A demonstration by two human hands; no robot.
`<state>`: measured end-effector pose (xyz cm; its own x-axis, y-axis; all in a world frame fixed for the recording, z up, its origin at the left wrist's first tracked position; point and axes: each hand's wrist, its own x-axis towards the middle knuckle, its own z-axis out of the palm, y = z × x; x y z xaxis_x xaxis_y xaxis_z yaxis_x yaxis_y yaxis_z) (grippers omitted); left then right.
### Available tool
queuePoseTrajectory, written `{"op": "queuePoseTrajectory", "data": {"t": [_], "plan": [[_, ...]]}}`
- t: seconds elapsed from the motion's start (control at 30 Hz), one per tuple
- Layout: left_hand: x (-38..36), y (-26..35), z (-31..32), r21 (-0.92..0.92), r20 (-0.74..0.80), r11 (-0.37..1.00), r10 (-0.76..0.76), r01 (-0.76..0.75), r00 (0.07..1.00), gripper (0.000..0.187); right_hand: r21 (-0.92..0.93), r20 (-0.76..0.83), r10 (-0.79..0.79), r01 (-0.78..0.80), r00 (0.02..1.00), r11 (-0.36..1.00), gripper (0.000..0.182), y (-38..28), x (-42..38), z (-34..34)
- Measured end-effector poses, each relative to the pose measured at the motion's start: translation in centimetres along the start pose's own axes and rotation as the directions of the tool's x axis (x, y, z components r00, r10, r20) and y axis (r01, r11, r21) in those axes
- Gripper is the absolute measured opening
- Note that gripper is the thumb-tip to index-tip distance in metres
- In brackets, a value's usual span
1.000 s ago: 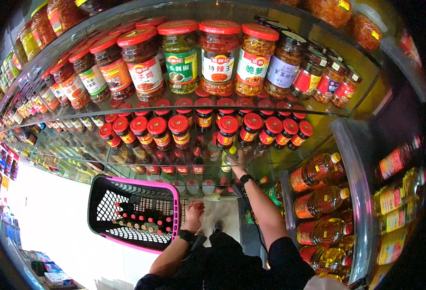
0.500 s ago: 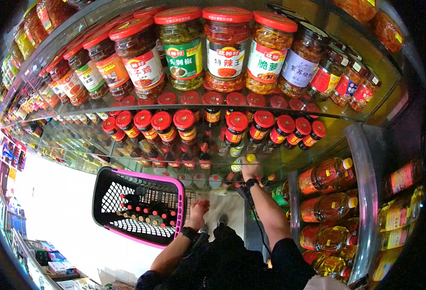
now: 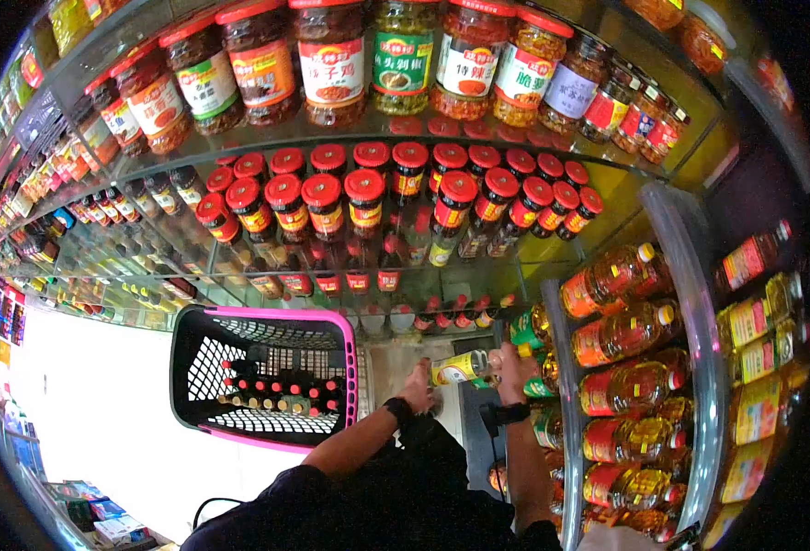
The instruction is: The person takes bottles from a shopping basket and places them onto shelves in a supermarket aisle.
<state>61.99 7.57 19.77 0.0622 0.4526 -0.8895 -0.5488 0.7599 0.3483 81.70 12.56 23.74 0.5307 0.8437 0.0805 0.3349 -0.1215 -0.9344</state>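
A clear bottle with a yellow-and-white label and a yellow cap (image 3: 460, 368) lies sideways between my hands, in front of the shelves. My right hand (image 3: 512, 371) is closed around its neck end, the cap showing just past the fingers. At the other end, my left hand (image 3: 417, 386) grips the base; its fingertips are partly hidden. Left of my hands is a black basket with a pink rim (image 3: 351, 367). Inside it stand rows of dark bottles (image 3: 276, 400) with red and tan caps.
Red-lidded jars (image 3: 328, 193) crowd the glass shelf ahead, with larger labelled jars (image 3: 331, 64) above. To the right, big oil bottles (image 3: 627, 331) lie stacked behind a clear post (image 3: 685, 275). Below the jars, more bottles (image 3: 461, 312) stand on a low shelf.
My right hand has drawn the yellow-capped bottle off the shelf, down towards my body. My left hand has moved right and taken hold of its base. The view has shifted.
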Motion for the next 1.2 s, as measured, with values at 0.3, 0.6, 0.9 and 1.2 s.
{"op": "queuePoseTrajectory", "data": {"t": [0.3,0.6,0.9,1.2], "plan": [[-3.7,-8.7,-1.8,0.192,0.392,0.872,0.352,-0.45,0.85,0.042,0.457,0.208,0.175,-0.254,0.962,0.853,0.024,-3.3,-11.7,-9.3],[-10.4,-12.2,-7.2,-0.056,0.27,0.997,-0.029,0.045,0.962,0.05,0.503,0.091,0.391,-0.381,0.916,0.776,0.033,3.0,-20.7,-15.5],[-12.8,-14.7,-15.3,0.204,0.227,0.8,0.522,-0.564,0.822,0.04,0.629,0.153,0.175,-0.232,0.973,0.742,0.033,-3.5,-29.3,-13.6],[-12.4,-5.7,-26.5,0.211,0.017,0.805,0.564,-0.555,0.825,0.047,0.479,0.332,0.059,-0.222,0.942,0.849,0.023,-11.9,-33.8,-2.8]]}}
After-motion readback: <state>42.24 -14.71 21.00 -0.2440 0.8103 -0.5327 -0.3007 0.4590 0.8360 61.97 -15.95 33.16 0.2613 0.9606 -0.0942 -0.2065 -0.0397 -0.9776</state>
